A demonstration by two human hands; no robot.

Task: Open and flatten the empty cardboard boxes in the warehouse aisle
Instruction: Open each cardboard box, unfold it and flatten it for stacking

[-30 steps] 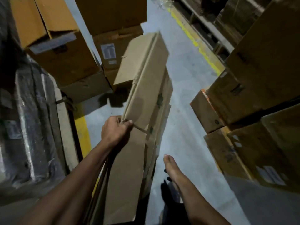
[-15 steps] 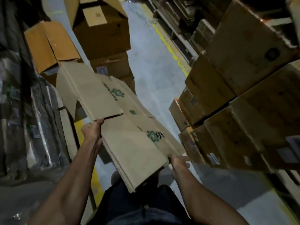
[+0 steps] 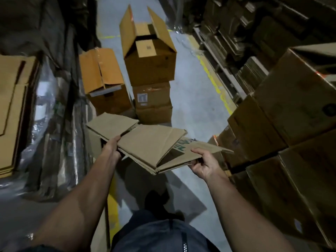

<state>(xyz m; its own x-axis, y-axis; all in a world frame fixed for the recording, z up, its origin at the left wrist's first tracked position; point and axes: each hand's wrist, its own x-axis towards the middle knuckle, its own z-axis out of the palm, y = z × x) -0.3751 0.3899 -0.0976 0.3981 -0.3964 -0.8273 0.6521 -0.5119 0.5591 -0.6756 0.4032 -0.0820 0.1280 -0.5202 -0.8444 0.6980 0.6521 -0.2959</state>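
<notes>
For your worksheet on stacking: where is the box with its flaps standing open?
In the head view the open box stands top centre in the aisle, on top of two shut boxes, right of the orange box.

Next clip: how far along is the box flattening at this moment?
Done: a stack of flattened brown cardboard sheets lies at far left. In hand: the left hand and right hand hold a collapsed brown cardboard box with green print by its opposite edges. Left: the tall open-flapped brown box and the orange-brown open box still stand unflattened.
</notes>
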